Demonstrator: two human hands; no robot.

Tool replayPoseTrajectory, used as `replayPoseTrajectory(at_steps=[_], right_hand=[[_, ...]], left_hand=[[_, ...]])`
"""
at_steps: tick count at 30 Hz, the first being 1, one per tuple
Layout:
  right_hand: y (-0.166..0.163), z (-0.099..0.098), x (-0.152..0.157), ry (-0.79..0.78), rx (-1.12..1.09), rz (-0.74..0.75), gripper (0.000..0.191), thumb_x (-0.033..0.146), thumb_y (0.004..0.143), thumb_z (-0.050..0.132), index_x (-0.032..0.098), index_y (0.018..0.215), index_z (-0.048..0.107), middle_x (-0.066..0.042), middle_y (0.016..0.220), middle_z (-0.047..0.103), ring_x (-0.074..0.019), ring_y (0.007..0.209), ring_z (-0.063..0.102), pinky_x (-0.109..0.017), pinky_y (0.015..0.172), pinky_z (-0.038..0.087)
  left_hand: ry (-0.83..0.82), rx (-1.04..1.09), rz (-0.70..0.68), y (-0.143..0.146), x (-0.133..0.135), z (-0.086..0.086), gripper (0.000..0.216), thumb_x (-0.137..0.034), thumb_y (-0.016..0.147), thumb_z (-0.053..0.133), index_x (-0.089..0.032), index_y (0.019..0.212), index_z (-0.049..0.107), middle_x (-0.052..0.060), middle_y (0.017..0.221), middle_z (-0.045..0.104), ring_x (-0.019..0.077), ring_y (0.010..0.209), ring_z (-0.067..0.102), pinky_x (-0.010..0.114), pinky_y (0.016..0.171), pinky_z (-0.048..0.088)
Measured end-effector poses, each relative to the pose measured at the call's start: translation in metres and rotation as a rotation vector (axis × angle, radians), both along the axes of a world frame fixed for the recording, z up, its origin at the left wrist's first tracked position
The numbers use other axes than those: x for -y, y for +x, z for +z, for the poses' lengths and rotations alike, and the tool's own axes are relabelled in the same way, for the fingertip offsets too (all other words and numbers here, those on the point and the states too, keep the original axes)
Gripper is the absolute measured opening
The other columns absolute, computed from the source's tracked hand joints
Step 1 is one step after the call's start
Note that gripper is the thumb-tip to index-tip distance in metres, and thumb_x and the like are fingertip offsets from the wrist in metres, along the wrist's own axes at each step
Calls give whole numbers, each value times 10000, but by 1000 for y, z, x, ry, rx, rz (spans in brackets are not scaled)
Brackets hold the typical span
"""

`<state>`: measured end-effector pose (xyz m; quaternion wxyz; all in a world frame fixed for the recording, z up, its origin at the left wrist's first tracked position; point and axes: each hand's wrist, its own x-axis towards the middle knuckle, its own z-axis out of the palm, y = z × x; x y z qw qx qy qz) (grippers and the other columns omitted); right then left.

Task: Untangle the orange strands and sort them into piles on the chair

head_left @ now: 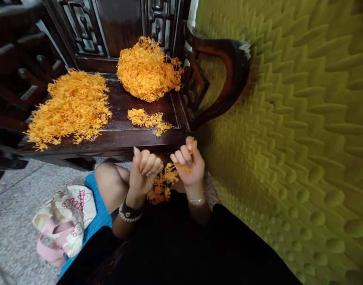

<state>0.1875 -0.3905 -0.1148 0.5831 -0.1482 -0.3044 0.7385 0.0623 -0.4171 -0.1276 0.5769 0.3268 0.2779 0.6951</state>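
My left hand point(144, 170) and my right hand point(189, 162) are raised side by side over my lap, both with fingers curled closed. Between them they grip a tangled strip of orange plastic pieces point(163, 182), which hangs down towards my knees. On the dark wooden chair seat point(122, 136) ahead lie a wide flat heap of orange pieces point(70, 107) at the left, a tall round heap point(147, 69) at the back, and a small cluster point(148, 119) near the front edge.
The chair's curved armrest point(225, 67) stands beside a yellow-green padded wall point(303, 130) at the right. A cloth bag with pink handles point(64, 223) lies on the speckled floor at my left. More dark wooden furniture point(15, 67) stands at the far left.
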Motion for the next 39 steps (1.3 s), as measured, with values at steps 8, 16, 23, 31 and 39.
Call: replayPoseTrajectory(at_steps=[8, 16, 23, 31, 39], right_hand=[[-11, 2, 8, 7, 209, -209, 102, 346, 862, 594, 270, 857, 526, 60, 715, 662, -136, 901, 673, -324, 974, 447], [-3, 4, 10, -137, 164, -98, 132, 345, 831, 630, 282, 877, 524, 48, 809, 671, -174, 944, 675, -384, 929, 509], [0, 6, 10, -109, 169, -15, 123, 301, 852, 614, 240, 840, 508, 79, 599, 494, -84, 573, 531, -239, 630, 501], [69, 45, 22, 106, 400, -579, 133, 284, 858, 640, 237, 800, 530, 86, 568, 278, -52, 429, 200, -177, 419, 263], [61, 23, -1, -60, 100, -440, 117, 270, 895, 532, 222, 810, 598, 48, 634, 465, -70, 562, 484, -210, 635, 494]], left_hand=[[102, -679, 316, 9, 8, -16, 181, -355, 950, 471, -206, 949, 574, -28, 685, 547, 100, 602, 493, 213, 596, 382], [187, -1095, 192, -10, -6, -15, 330, -442, 755, 709, -204, 855, 503, -59, 686, 536, 100, 585, 492, 209, 580, 374], [354, -1051, -232, -21, -12, -10, 223, -348, 910, 523, -175, 773, 548, -34, 658, 516, 91, 584, 456, 207, 577, 370], [64, -745, -174, -109, 50, 13, 209, -378, 870, 556, -243, 747, 658, 24, 660, 631, 156, 547, 554, 260, 472, 432], [85, -1015, 391, -100, -26, 12, 202, -368, 900, 536, -217, 973, 649, 14, 788, 624, 133, 680, 556, 252, 631, 444]])
